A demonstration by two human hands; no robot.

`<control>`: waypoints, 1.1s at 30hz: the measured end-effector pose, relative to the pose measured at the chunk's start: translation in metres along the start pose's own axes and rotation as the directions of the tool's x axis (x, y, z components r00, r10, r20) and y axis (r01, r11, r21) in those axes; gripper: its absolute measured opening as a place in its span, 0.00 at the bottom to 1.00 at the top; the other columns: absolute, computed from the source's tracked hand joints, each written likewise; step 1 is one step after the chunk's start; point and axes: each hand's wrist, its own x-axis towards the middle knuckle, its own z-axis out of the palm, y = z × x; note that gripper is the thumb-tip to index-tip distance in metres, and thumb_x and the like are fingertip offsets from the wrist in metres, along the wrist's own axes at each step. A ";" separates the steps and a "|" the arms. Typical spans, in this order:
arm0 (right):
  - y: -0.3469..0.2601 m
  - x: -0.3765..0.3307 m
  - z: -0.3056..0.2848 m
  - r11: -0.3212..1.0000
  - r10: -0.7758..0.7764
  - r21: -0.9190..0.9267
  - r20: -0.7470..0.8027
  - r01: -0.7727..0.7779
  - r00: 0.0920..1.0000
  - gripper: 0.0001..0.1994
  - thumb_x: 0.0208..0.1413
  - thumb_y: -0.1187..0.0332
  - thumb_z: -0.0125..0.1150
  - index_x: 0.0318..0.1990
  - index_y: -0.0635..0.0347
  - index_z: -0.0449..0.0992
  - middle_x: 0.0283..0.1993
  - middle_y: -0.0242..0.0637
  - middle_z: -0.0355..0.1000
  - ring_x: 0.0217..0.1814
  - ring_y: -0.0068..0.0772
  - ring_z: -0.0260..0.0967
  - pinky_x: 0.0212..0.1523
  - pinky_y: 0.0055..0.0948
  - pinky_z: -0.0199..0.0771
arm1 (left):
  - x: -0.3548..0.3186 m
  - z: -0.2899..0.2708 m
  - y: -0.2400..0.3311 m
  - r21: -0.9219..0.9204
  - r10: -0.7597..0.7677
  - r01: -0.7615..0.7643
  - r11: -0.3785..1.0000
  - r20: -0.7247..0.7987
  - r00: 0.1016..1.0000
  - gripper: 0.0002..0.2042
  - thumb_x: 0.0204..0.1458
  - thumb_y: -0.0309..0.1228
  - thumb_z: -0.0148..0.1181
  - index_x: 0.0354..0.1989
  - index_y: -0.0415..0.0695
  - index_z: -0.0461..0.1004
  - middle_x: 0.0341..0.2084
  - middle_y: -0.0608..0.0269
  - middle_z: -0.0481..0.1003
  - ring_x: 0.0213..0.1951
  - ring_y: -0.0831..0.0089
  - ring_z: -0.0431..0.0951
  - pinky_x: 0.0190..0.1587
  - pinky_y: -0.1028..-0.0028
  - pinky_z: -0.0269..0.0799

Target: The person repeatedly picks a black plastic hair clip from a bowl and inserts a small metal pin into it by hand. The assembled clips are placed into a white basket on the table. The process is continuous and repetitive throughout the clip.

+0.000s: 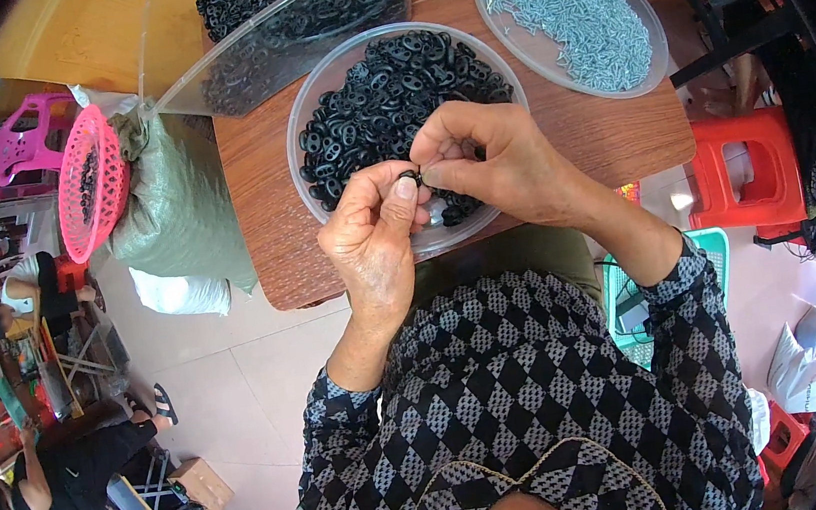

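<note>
I am pinching one small black plastic ring [409, 176] between the fingers of my left hand [372, 234] and right hand [493, 160]. They are hovering over a clear bowl [310, 100] of black rings, hiding its near side. A clear dish of metal screws [574, 16] is sitting just beyond on the wooden tabletop [605, 132].

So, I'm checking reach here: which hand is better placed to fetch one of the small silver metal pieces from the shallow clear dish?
Likely the right hand. The dish of silver pieces lies on its side of the table, beyond the bowl of black parts. The left hand pinches the black part and would have to cross over.

Black rings [381, 107], silver screws [577, 19]
</note>
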 end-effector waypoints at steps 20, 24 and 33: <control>0.001 0.001 0.003 0.987 -0.131 -0.090 -0.010 0.130 0.991 0.04 0.48 0.76 0.60 0.30 0.64 0.72 0.27 0.36 0.70 0.28 0.23 0.69 0.29 0.23 0.70 | 0.007 -0.009 0.001 0.004 -0.115 0.115 0.993 0.054 0.992 0.04 0.52 0.21 0.54 0.33 0.34 0.73 0.21 0.64 0.74 0.20 0.85 0.68 0.22 0.86 0.64; 0.002 0.002 0.004 0.988 -0.129 -0.085 -0.010 0.128 0.992 0.04 0.48 0.75 0.60 0.30 0.64 0.72 0.26 0.36 0.70 0.28 0.22 0.69 0.29 0.23 0.70 | 0.007 -0.011 0.002 0.004 -0.141 0.141 0.990 0.063 0.988 0.04 0.52 0.21 0.54 0.33 0.34 0.73 0.21 0.64 0.74 0.20 0.85 0.68 0.22 0.86 0.64; 0.009 0.001 0.004 0.998 -0.023 0.057 0.012 0.022 1.000 0.03 0.47 0.76 0.59 0.31 0.65 0.73 0.24 0.34 0.71 0.26 0.19 0.67 0.28 0.21 0.69 | 0.004 -0.007 0.006 0.115 -0.095 0.090 0.989 0.039 0.995 0.03 0.53 0.21 0.53 0.33 0.36 0.73 0.22 0.67 0.72 0.22 0.85 0.67 0.25 0.86 0.63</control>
